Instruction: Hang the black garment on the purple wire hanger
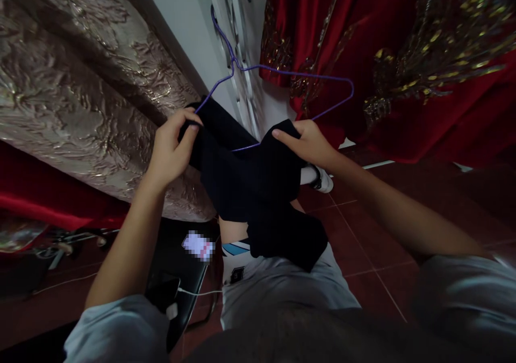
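Garment: dark garment (250,186) draped over lower bar of hanger, hanging down above the person's lap; held up in front of the body
Hanger: purple wire hanger (282,73); hook uppermost, tilted
Left hand: left hand (171,148) closed, pinching garment's left edge
Right hand: right hand (308,143) closed on garment's right edge
Backdrop: red embroidered fabric (423,57) behind; beige brocade fabric (80,84) at left

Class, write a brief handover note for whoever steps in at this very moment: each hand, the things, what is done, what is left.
Left hand: pinching the dark navy fabric garment at the thin purple wire hanger's left shoulder.
Right hand: gripping the garment near the hanger's right end.
Done: left side draped over the hanger.
Left: the right arm of the hanger is bare; the rest of the garment hangs over the lap.
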A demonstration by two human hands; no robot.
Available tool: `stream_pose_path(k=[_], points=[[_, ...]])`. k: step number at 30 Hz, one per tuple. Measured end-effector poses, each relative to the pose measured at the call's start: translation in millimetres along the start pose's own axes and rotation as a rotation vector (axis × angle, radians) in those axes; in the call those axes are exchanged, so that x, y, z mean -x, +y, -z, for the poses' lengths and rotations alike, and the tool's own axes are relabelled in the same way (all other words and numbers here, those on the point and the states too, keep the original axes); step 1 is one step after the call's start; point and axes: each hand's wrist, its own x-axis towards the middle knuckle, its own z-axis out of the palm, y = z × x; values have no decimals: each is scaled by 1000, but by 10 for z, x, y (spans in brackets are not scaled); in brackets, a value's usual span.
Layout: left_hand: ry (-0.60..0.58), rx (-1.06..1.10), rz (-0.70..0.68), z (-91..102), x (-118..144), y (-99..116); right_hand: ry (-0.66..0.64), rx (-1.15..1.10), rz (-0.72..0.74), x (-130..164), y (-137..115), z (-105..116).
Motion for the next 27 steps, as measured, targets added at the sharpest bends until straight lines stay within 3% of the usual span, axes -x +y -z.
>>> stream_pose_path(k=[3,5,10,11,14,16,19,23,27], points=[[95,-36,-41,-137,-241,-75,-87,24,98,128,-106,58],[91,-98,-32,-175,-358,-148,-55,56,187,216,-153,189],[30,-193,16,-112,-432,-244,388,210,203,279,-114,734],[46,-198,19,-91,-418,-260,427,254,196,250,-88,857],[132,-155,44,-68,-354,-331,346,292,146,111,1,1166],[119,-50,84,-125,-306,-361,284,257,137,12,57,1271],[-76,256,197,-351,-248,-303,287,205,159,-109,123,1240],[-391,579,331,-778,-205,-95,282,105,156,-176,131,974],[-429,836,414,-1086,-142,30,128,94,172,-103,23,688]])
